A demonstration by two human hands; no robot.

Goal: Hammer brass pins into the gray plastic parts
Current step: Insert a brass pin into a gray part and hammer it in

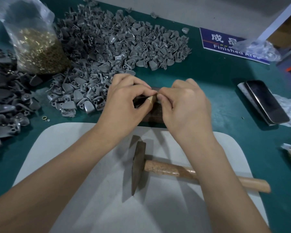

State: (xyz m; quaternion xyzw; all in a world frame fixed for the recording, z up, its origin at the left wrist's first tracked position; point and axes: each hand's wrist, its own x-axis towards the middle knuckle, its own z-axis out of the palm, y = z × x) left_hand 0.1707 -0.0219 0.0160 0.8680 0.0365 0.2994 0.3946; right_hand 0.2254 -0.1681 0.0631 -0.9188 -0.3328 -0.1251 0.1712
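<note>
**Hammer lay behind the hands, handle toward the right**

Both hands met over a dark block (155, 113) near the middle of the worktop (217, 73), just beyond the far edge of a pale mat (74, 148). The left hand (128, 101) and the right hand (186, 105) had their fingers curled, fingertips pinched together on something small between them; whether that was a pin, a gray part, or both could not be told, since the fingers hid it.

The hammer (158, 167) lay on the mat, nearer the person than the hands and well apart from the block. Its head pointed across the mat, and its wooden handle ran out toward the right edge of the mat, passing under the right forearm. The right hand was therefore the nearer one to the handle, and would probably need to draw back and to the right to take it.

A heap of gray parts (118, 46) covered the far left of the worktop, with a bag of brass pins (39, 47) touching it at the left.
</note>
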